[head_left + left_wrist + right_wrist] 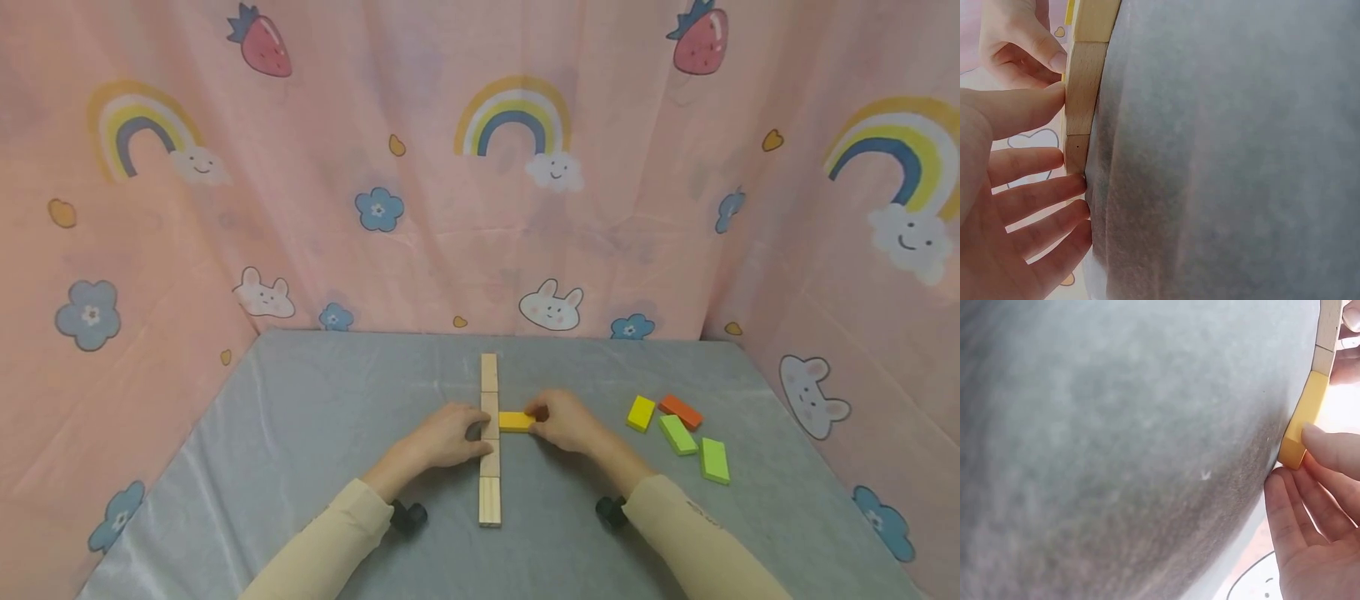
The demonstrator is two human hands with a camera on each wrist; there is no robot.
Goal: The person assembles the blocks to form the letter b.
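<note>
Several plain wooden blocks (490,500) lie end to end in a straight line running away from the person. A yellow-orange block (514,422) lies crosswise, its left end against the right side of that line. My right hand (570,423) pinches its outer end between thumb and fingers; the right wrist view shows the thumb on the yellow block (1305,419). My left hand (444,435) touches the wooden blocks from the left with its fingers spread. In the left wrist view, the fingertips of the left hand (1016,169) rest along the wooden row (1082,87).
Right of my right hand lie a yellow block (641,413), an orange-red block (681,412) and two green blocks (715,461), loosely grouped. A grey cloth (300,433) covers the table. Pink printed curtains (420,267) stand behind it and at both sides.
</note>
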